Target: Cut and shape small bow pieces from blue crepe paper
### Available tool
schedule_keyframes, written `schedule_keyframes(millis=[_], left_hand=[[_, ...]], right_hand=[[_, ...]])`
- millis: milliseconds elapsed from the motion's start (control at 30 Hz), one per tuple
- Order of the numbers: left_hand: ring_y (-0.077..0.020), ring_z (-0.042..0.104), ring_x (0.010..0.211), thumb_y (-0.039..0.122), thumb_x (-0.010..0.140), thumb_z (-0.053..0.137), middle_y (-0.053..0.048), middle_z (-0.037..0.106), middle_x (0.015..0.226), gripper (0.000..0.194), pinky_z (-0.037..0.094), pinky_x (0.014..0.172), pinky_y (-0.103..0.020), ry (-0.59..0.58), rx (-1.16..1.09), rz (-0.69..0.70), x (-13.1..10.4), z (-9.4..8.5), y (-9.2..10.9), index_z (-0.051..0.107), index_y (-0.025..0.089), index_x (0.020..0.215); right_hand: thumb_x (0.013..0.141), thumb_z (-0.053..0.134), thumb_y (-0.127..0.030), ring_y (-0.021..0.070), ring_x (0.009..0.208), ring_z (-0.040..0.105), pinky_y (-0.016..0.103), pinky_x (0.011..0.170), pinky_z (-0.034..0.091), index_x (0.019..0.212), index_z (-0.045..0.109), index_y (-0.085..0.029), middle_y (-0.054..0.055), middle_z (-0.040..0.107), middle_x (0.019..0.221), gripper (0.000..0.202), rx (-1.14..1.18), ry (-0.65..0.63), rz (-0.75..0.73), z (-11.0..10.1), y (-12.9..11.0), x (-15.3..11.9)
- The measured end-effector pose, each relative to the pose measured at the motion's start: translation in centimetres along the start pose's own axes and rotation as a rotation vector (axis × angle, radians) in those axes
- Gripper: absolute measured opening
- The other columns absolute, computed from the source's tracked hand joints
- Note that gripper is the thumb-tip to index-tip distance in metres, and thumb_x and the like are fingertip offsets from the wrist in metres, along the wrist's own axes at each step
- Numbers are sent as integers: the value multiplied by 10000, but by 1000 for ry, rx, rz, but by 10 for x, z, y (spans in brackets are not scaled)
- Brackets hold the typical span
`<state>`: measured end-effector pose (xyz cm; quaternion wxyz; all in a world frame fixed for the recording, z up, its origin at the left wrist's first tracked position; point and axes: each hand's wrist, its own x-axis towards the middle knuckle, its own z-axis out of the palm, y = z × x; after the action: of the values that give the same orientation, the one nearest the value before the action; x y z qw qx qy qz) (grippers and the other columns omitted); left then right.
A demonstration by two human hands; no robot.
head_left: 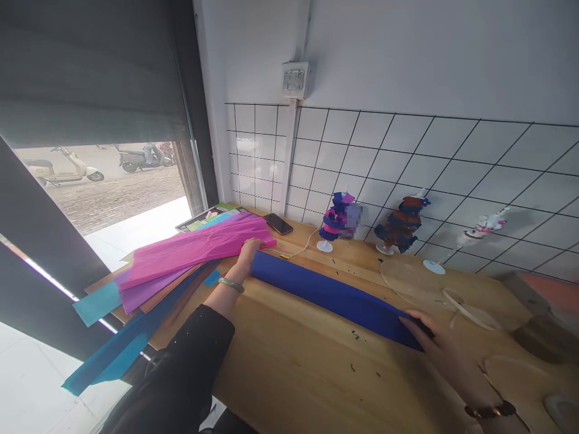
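Note:
A long folded strip of dark blue crepe paper (325, 295) stretches across the wooden table. At its left end is my left hand (248, 253), fingers curled over the edge and close to a pile of pink crepe paper (194, 247); the fingertips are partly hidden. My right hand (423, 337) grips the opposite end between thumb and fingers. Under the pink sheets lie purple paper (136, 295), brown paper (174, 289) and teal paper (108, 358), some of it hanging over the table's edge.
Behind the strip stand a blue-and-pink paper-wrapped stand (337, 217), a brown-and-blue one (402, 223) and a whitish one (482, 232). A phone (279, 223) lies by the wall. Clear plastic discs (407, 283) and a tape ring (465, 310) are at right.

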<state>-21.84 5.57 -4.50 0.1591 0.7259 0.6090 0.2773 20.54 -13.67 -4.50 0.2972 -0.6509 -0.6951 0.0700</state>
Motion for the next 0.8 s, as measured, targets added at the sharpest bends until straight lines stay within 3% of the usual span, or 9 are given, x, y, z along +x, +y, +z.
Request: schedule_keyframes(millis=[100,233,333,467,600,700,800], left_hand=[[-221,581,1025,185,775,475,-148,618,1101,340,453,865,-324,26,-205,9,5,-1,0,587,107,1086],[-152,655,792,273,870,326,-114,672,965,402,512,700,-289,-37,-421,30,-1,-3,7,480,138,1216],[-155,650,745,331,857,376,-107,677,908,407,510,666,-286,-50,-535,50,-12,-2,18,505,120,1180],[-169,607,859,349,761,569,-57,667,937,344,465,788,-287,-46,-465,147,-29,12,44,611,168,1050],[-177,574,947,360,771,586,-42,656,987,291,414,875,-300,-270,-135,568,-48,32,68,638,192,1003],[-186,549,1007,422,755,606,-47,638,1035,382,402,893,-299,-389,-9,692,-60,43,79,611,208,1071],[-190,539,1028,413,770,589,-47,625,1067,372,403,885,-303,-428,89,769,-67,48,87,600,210,1081]], right_hand=[[798,451,-516,257,924,636,384,799,510,951,622,-232,68,694,994,366,41,-75,58,11,-4,13],[820,439,-449,249,988,612,398,862,481,1012,610,-234,69,668,1074,336,91,-203,4,29,-2,29],[841,418,-377,241,969,618,403,851,484,1036,600,-218,78,664,1074,311,31,-229,-26,41,1,35],[833,454,-319,262,965,603,428,852,476,1026,614,-160,121,660,1026,297,-208,-155,-156,46,0,39],[848,468,-309,261,1003,581,428,863,470,1033,623,-165,125,643,1048,281,-358,-77,-327,36,-9,31],[871,449,-329,226,962,604,381,847,491,1037,626,-180,99,653,1046,285,-385,-143,-366,26,-13,15],[877,444,-338,225,945,618,372,840,499,1035,632,-155,105,663,1041,307,-457,-183,-355,21,-11,-3]])
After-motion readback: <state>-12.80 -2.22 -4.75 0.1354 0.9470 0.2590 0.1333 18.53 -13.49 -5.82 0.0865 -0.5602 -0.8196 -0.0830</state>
